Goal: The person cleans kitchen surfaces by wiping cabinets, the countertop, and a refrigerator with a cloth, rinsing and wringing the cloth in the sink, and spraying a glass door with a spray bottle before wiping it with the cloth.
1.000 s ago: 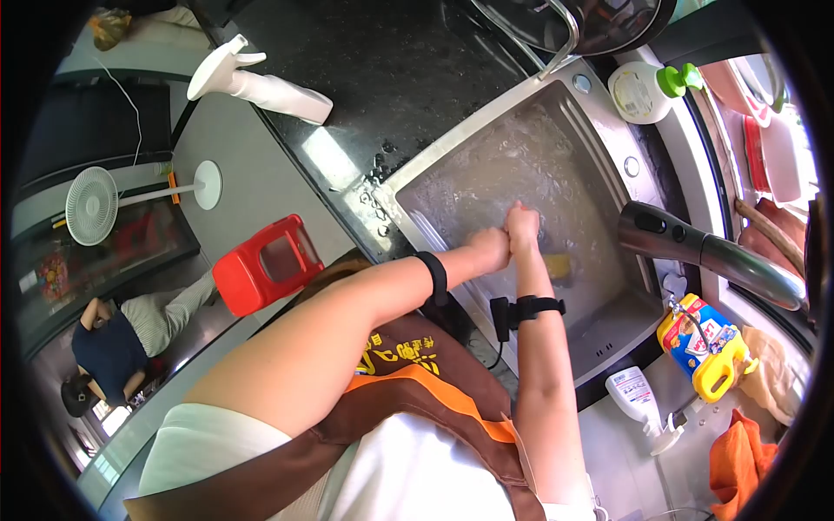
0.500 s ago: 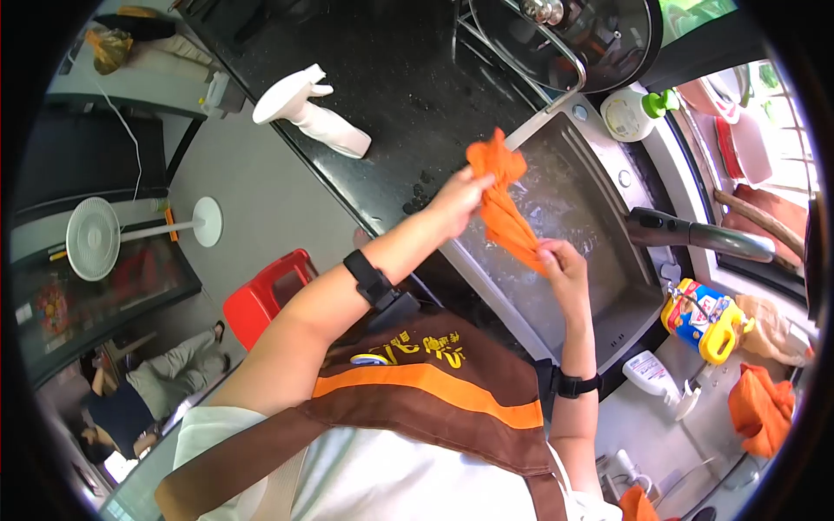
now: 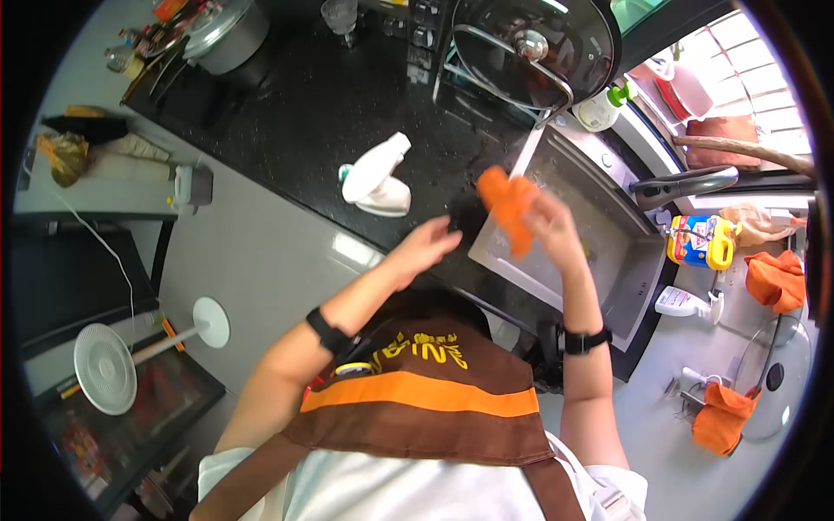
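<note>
An orange cloth (image 3: 506, 208), bunched up and blurred, hangs over the near-left edge of the sink (image 3: 497, 260). My right hand (image 3: 556, 230) grips it from the right side. To the left, my left hand (image 3: 426, 247) is off the cloth, holding nothing, with its fingers loosely apart above the counter's front edge. A white spray bottle (image 3: 378, 178) is on the black counter (image 3: 261, 130), beyond my left hand.
A large glass lid (image 3: 539, 43) leans in a metal rack behind the sink. The faucet (image 3: 686, 187) reaches in from the right. A soap bottle (image 3: 599, 108), a yellow-handled jug (image 3: 699, 243) and another spray bottle (image 3: 686, 302) surround the sink. A pot (image 3: 226, 35) sits far left.
My left hand has let go of the orange cloth and drawn back left. The right hand has carried the cloth up, now bunched rather than stretched. My view has shifted, showing more counter.
</note>
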A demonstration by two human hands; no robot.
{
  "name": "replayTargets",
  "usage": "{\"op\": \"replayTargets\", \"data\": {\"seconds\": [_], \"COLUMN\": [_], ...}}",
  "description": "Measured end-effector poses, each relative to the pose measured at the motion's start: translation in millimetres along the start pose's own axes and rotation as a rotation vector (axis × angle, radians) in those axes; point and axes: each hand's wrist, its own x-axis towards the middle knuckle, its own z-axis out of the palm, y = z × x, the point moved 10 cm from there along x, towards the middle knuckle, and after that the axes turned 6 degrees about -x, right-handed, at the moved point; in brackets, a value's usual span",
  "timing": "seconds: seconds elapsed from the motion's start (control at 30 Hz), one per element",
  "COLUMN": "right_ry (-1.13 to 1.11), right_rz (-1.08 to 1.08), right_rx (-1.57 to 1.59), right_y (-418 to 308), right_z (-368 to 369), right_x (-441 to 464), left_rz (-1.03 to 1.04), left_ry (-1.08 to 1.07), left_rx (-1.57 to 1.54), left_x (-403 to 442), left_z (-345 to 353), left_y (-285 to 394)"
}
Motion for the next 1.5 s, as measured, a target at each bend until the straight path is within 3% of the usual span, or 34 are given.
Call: {"op": "replayTargets", "data": {"seconds": [0.07,0.1,0.13,0.2,0.27,0.3,0.33,0.4,0.53,0.6,0.67,0.73,0.87,0.9,0.93,1.0,1.03,1.17,1.2,1.27,1.3,1.37,1.5], "right_ry": [-0.196,-0.089,0.089,0.174,0.284,0.289,0.431,0.615,0.812,0.851,0.853,0.811,0.828,0.828,0.822,0.810,0.759,0.419,0.204,0.081,0.133,0.252,0.507], "right_rz": [0.034,-0.163,-0.142,-0.128,-0.017,-0.019,0.012,0.092,0.111,0.095,0.002,0.022,0.097,0.169,0.155,0.321,0.260,-0.135,-0.118,-0.246,-0.335,-0.382,-0.224], "right_rx": [-0.291,-0.540,-0.618,-0.992,-1.103,-1.098,-1.108,-1.140,-1.160,-1.116,-1.023,-1.044,-1.170,-1.249,-1.248,-1.408,-1.390,-1.118,-1.085,-1.022,-0.994,-1.011,-1.055], "right_y": [-13.5,-5.4,9.8,67.7,74.7,77.6,71.4,61.0,69.4,67.9,59.5,68.4,80.3,84.5,80.6,83.2,67.1,-3.8,-20.0,-53.0,-66.1,-93.4,-104.0], "right_z": [52.3,64.3,74.3,122.4,128.9,125.1,107.1,77.3,33.3,27.1,27.6,33.5,39.9,43.8,56.6,82.2,109.0,268.8,315.3,381.7,399.0,416.1,421.8], "right_x": [-20.9,-22.1,-20.6,-13.5,5.9,30.8,57.5,102.4,194.1,209.7,197.3,178.9,164.0,172.4,185.8,205.3,217.9,252.8,263.1,296.1,323.8,393.9,513.3], "left_rz": [0.146,0.166,0.187,0.124,0.311,0.389,0.556,0.698,0.579,0.811,0.625,0.577,0.764,0.713,0.660,0.624,0.770,0.807,0.803,0.775,0.679,0.741,0.779], "left_ry": [-0.029,-0.046,-0.062,0.139,0.474,0.613,0.631,0.646,0.271,-0.044,-0.066,-0.026,0.101,0.131,0.153,0.227,0.238,0.183,0.179,0.204,0.246,0.244,0.279], "left_rx": [0.146,0.240,0.336,0.375,0.617,0.728,0.746,0.825,0.754,1.049,0.917,0.784,0.776,0.750,0.722,0.646,0.679,0.377,0.356,0.366,0.303,0.391,0.465], "left_x": [-16.6,-26.8,-35.3,-56.1,-78.5,-86.9,-86.0,-78.6,-20.9,-21.5,-11.2,-8.3,-25.4,-29.0,-35.7,-48.5,-68.0,-103.9,-108.5,-117.0,-118.3,-121.2,-128.8], "left_z": [-32.9,-50.4,-66.1,-106.3,-134.4,-139.5,-149.4,-134.2,-126.6,-104.5,-110.7,-122.0,-141.5,-154.6,-166.2,-196.1,-198.8,-259.7,-279.2,-315.0,-336.1,-363.4,-419.6], "left_y": [-16.6,-24.4,-27.6,-25.5,16.8,43.2,47.9,104.5,138.3,138.2,133.8,123.5,139.9,141.3,146.9,145.4,173.8,213.8,214.8,218.4,214.0,233.0,240.9]}}
